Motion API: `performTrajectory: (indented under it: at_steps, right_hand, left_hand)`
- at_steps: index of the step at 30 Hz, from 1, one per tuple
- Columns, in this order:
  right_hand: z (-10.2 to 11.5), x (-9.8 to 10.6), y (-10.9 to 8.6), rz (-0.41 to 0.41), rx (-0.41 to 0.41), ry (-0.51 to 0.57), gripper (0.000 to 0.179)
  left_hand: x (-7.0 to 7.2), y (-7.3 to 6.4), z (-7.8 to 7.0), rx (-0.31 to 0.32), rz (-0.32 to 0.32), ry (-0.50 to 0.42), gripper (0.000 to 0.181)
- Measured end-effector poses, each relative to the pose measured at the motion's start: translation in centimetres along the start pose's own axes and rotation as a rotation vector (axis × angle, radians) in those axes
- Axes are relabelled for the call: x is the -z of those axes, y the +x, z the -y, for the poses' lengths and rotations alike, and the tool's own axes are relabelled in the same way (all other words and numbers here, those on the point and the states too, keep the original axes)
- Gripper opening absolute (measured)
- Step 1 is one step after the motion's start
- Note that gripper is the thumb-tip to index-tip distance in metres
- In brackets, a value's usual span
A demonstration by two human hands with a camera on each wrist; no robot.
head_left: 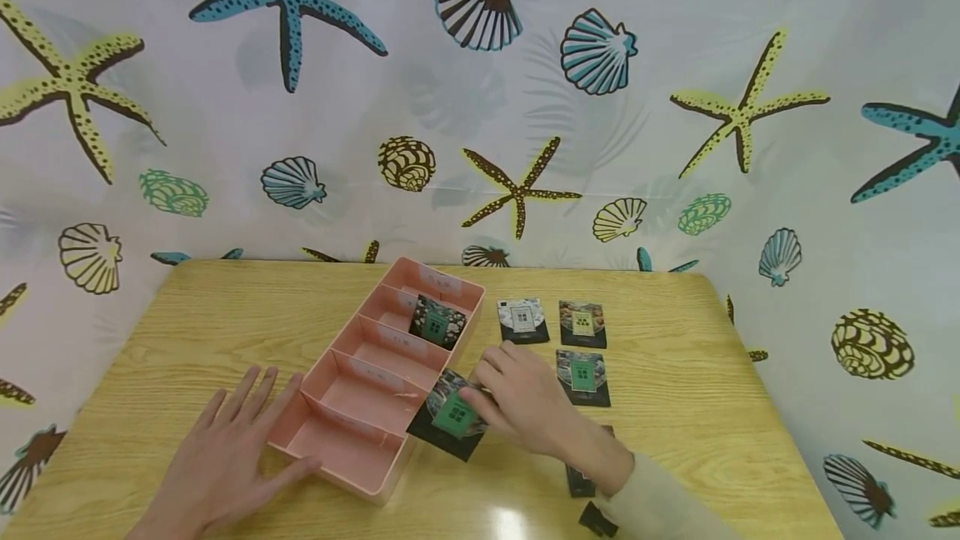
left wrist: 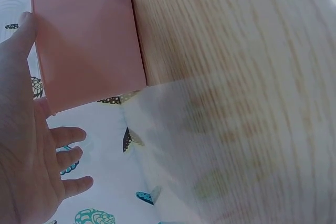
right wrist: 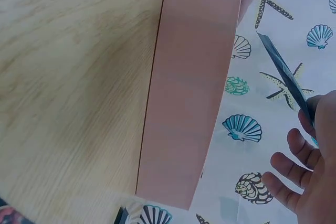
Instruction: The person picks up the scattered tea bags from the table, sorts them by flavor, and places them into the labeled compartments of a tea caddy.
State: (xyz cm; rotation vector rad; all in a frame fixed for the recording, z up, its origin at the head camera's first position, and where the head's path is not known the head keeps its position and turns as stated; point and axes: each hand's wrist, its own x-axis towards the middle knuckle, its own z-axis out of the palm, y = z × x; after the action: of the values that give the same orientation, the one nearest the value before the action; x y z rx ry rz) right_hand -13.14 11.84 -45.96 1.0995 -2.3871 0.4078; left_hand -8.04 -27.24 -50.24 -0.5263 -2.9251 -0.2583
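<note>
A long pink box (head_left: pixel 341 450) with several compartments stands on the table, with small labels on its dividers. My left hand (head_left: pixel 228 452) rests at its near left corner, fingers spread and straight; in the left wrist view the thumb lies along the box's edge. Between thumb and fingers, my right hand (head_left: pixel 528 402) pinches a dark packet with a green label (head_left: pixel 453 417) beside the box's right wall. The right wrist view shows this packet (right wrist: pixel 286 72) nearly edge-on. Another dark packet with a green label (head_left: pixel 437 323) leans in the second compartment from the back.
Right of the box lie a white-labelled packet (head_left: pixel 522 320), a yellow-labelled packet (head_left: pixel 582 323) and a green-labelled packet (head_left: pixel 583 377). More dark packets (head_left: pixel 581 482) are partly hidden under the right forearm. A curtain (head_left: pixel 420 98) with starfish and shells hangs behind the wooden table (head_left: pixel 225 315).
</note>
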Motion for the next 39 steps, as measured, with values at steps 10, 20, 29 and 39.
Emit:
performTrajectory:
  at_steps: [10,20,29,39]
  right_hand:
    - [1.5,-0.1,2.2,0.030,0.028,0.030,0.049]
    - [2.5,-1.3,4.0,0.015,0.099,0.002,0.026]
    - [3.4,-2.9,5.8,0.102,0.106,0.026,0.019]
    - [4.1,-4.5,6.7,0.175,0.102,-0.016,0.024]
  left_hand:
    - [-0.2,0.1,0.0,-0.008,-0.014,0.022,0.105]
    - [0.1,0.4,-0.2,0.016,0.039,0.005,0.106]
    - [0.4,0.4,-0.3,0.038,0.092,-0.004,0.107]
    - [0.4,0.4,-0.4,0.051,0.097,-0.009,0.108]
